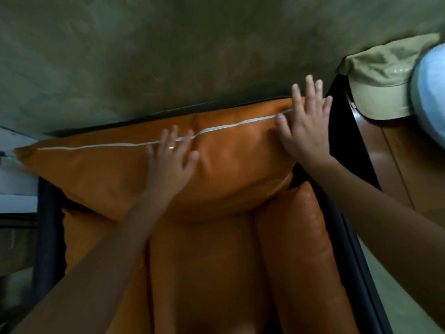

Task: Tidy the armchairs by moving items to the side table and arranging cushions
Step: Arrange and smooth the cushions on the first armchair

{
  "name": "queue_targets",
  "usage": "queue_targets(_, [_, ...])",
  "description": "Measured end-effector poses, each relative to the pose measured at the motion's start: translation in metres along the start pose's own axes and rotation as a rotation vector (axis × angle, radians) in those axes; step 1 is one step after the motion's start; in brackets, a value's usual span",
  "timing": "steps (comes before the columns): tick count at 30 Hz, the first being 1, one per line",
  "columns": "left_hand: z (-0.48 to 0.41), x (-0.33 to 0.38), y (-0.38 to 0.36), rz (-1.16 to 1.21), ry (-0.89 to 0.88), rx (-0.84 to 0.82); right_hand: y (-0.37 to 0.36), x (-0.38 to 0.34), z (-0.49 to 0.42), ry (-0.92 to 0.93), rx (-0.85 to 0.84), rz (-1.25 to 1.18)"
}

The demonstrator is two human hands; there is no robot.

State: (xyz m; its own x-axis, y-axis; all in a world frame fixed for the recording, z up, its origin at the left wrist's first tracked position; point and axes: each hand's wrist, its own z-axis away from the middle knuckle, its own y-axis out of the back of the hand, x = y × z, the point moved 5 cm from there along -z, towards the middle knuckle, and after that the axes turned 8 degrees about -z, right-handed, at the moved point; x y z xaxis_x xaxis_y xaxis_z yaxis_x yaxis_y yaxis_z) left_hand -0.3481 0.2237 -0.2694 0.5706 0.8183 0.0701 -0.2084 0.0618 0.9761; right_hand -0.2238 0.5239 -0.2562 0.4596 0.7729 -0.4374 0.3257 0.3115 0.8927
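Left hand [171,160]: yours, flat, fingers spread, palm pressing the back cushion [108,169] near its top edge; grips nothing. Ring [171,148] on one finger.
Right hand [305,126]: flat and spread too, laid on the cushion's upper right corner, fingertips past the edge toward the wall [168,56]; holds nothing.
Back cushion: leans upright against the back of the armchair [49,225], left corner poking past the dark frame. Orange, smooth, leather-like, plump, creased under your palms. A white strip [108,146] runs along the top, zip or piping, can't tell.
Other cushions: seat cushion [204,273] below, a long bolster-shaped side cushion [296,237] on the right, same orange skin.
Side table [395,165]: glossy brown wood, just right of the chair. A beige cloth cap [380,92] sits on it beside a pale blue thing [431,97], cut off by the edge.
Progress: looks late. No loose items on this seat, and the cap is on the table. You're patting the cushion square.
Left: straightening that overhanging corner; any other armchair is out of view.
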Motion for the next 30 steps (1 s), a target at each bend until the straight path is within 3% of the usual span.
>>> queue_targets(4, [-0.009, 0.054, -0.038, -0.032, -0.095, -0.077, -0.044, 0.027, 0.016, -0.134, -0.24, -0.134])
queue_targets(7, [-0.008, 0.043, -0.04, -0.028, -0.1, -0.06, -0.037, 0.031, 0.02, -0.207, -0.178, -0.093])
queue_targets(10, [-0.003, 0.019, -0.032, 0.006, -0.072, -0.028, -0.03, -0.011, 0.023, -0.052, -0.091, 0.091])
queue_targets(13, [0.008, -0.034, -0.025, -0.02, -0.011, -0.003, -0.065, -0.081, 0.033, 0.146, -0.272, 0.098])
queue_targets(17, [0.024, -0.121, -0.023, -0.102, 0.053, 0.021, -0.133, -0.168, 0.049, 0.129, -0.469, 0.048])
queue_targets(26, [0.012, -0.319, -0.015, -0.045, 0.265, 0.061, -0.226, -0.334, 0.05, 0.298, -0.596, 0.045])
queue_targets(30, [0.01, -0.378, -0.03, 0.239, 0.464, -0.052, -0.241, -0.397, 0.055, 0.497, -0.654, 0.091])
